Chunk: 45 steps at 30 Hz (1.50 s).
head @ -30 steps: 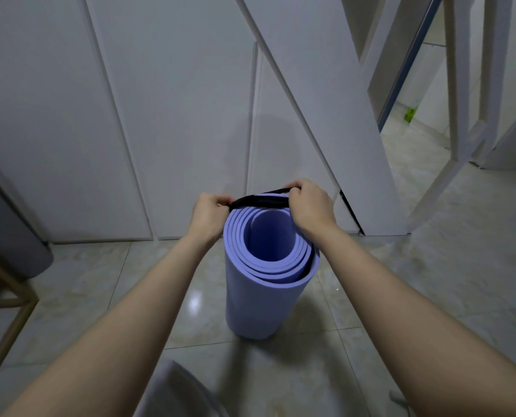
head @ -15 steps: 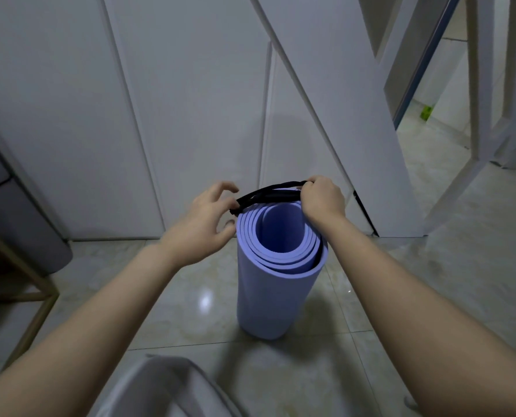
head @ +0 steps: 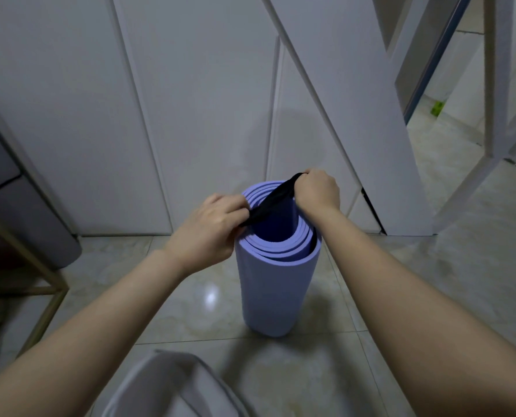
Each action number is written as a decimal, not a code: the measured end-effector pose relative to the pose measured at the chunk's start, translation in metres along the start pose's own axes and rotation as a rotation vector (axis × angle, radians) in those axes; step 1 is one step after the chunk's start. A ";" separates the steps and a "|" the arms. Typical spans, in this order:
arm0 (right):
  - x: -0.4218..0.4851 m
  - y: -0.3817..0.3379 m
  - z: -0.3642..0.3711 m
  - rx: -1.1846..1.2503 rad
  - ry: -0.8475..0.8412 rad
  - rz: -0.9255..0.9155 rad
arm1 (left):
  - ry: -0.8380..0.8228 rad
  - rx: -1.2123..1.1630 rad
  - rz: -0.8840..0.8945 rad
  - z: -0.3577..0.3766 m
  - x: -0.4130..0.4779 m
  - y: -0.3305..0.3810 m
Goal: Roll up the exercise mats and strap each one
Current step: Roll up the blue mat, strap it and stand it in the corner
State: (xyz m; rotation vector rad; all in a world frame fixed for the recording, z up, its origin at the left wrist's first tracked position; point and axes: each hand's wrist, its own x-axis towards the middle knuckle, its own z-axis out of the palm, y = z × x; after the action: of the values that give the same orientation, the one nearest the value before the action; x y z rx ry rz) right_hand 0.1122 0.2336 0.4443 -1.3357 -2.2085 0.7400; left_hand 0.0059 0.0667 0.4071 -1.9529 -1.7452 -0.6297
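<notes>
Tiled floor (head: 449, 296), mat (head: 268, 293) upright, strap (head: 274, 202) across top, gripped both ends

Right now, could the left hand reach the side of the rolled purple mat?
Probably yes: the left hand is right beside the mat, nothing between, though it grips the black strap.

White panels (head: 190, 115) are standing close behind the rolled mat (head: 276, 284); a slanted board (head: 356, 115) is crowding its right, while open floor (head: 196, 320) is lying on its left.

Lavender mat (head: 273, 296); black strap (head: 270, 203) (plain, unpatterned); white panels (head: 190, 115).
</notes>
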 end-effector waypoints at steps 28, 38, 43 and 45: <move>-0.014 0.006 -0.006 0.357 -0.171 -0.014 | -0.224 -0.504 -1.103 0.015 0.040 0.002; -0.024 0.044 -0.021 0.645 -0.483 -0.116 | -0.229 -0.472 -1.074 0.024 0.043 -0.010; -0.024 0.062 -0.019 0.501 -0.329 -0.232 | -0.215 -0.502 -1.073 0.031 0.053 -0.010; -0.026 0.066 -0.017 0.513 -0.223 -0.237 | -0.211 -0.501 -1.073 0.034 0.056 -0.009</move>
State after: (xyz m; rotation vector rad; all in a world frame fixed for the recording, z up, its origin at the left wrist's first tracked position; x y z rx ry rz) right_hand 0.1773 0.2394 0.4113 -0.7558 -2.0842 1.2997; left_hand 0.0034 0.1328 0.4140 -1.1896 -2.9707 -1.3302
